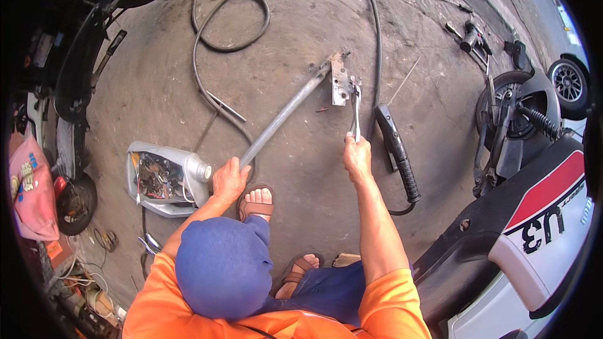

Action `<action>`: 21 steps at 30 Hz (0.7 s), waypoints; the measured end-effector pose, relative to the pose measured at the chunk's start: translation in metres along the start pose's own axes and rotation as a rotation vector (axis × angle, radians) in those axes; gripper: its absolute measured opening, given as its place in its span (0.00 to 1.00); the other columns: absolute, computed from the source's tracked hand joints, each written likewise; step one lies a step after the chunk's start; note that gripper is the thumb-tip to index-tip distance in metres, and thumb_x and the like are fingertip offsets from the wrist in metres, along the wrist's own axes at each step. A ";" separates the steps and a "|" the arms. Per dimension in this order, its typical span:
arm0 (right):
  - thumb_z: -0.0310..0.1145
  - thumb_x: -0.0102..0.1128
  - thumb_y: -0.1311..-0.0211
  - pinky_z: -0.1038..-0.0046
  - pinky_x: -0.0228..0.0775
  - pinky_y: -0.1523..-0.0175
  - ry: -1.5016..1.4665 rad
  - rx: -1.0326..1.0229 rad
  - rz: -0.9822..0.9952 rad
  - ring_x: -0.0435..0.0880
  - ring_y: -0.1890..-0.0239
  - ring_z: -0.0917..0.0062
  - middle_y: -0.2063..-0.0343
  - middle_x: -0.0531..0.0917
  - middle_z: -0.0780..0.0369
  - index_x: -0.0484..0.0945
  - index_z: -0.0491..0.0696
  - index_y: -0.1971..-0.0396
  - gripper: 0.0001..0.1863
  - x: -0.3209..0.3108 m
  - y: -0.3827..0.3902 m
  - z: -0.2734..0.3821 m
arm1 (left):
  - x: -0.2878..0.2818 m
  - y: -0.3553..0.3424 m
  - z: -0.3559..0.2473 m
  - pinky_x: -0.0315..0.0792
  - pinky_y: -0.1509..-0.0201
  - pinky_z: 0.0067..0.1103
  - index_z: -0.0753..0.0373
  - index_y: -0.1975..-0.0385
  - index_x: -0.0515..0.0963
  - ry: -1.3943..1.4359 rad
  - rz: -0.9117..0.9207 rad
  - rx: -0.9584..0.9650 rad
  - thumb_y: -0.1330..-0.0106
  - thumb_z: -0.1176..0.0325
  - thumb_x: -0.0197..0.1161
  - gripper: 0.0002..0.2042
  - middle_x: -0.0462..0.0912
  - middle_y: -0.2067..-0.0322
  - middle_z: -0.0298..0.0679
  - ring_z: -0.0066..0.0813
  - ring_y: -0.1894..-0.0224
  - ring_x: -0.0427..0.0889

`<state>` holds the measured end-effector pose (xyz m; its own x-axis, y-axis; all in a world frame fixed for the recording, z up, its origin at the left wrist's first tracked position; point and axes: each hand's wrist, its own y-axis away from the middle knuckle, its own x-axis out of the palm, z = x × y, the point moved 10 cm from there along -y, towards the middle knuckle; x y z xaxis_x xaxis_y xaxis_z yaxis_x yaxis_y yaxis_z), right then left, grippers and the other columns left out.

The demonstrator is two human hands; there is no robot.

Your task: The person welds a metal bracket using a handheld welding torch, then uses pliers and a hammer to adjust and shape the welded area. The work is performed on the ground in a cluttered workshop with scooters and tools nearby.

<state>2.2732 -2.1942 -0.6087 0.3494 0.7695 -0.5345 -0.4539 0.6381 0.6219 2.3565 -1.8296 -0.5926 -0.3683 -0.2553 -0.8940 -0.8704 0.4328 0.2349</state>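
Observation:
My left hand (229,181) is closed around the lower end of a grey metal pipe (282,116), which slants up and to the right along the ground. At the pipe's far end sits a pale metal plate (340,86) with holes in it. My right hand (358,158) grips the handles of a pair of pliers (357,116), whose jaws are at the plate's right edge. Whether the plate is joined to the pipe I cannot tell. Just right of my right hand lies a black welding electrode holder (397,147), with a thin rod (405,80) extending from its head.
A cut-open grey plastic jug (198,172) full of small metal parts stands at left. Black cable (269,16) loops across the concrete floor. Motorcycle parts (502,119) and a white-and-red body panel (546,213) crowd the right. A power tool (470,37) lies at upper right.

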 end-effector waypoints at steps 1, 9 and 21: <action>0.42 0.50 0.32 0.67 0.67 0.71 -0.063 0.019 0.037 0.77 0.80 0.72 0.82 0.78 0.58 0.76 0.39 0.69 0.19 0.007 0.000 -0.004 | 0.001 0.001 0.002 0.72 0.67 0.43 0.63 0.65 0.67 -0.025 0.029 -0.013 0.35 0.57 0.59 0.15 0.78 0.70 0.50 0.55 0.68 0.79; 0.43 0.50 0.32 0.75 0.59 0.84 -0.226 0.063 0.085 0.70 0.88 0.81 0.87 0.73 0.66 0.75 0.42 0.71 0.18 0.007 0.030 0.004 | 0.006 -0.012 -0.004 0.72 0.54 0.46 0.66 0.56 0.65 -0.171 0.471 -0.216 0.34 0.57 0.57 0.18 0.77 0.60 0.56 0.58 0.59 0.79; 0.43 0.49 0.33 0.70 0.58 0.84 -0.066 0.352 0.185 0.71 0.88 0.77 0.87 0.74 0.63 0.73 0.43 0.79 0.20 -0.054 0.167 0.020 | -0.192 0.142 0.038 0.73 0.53 0.37 0.66 0.60 0.73 0.201 0.461 -0.528 0.39 0.61 0.64 0.15 0.82 0.64 0.52 0.52 0.57 0.80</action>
<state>2.1951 -2.1284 -0.4649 0.3451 0.8650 -0.3643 -0.2097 0.4494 0.8683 2.3167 -1.6862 -0.4020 -0.7443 -0.3233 -0.5844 -0.6354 0.0732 0.7687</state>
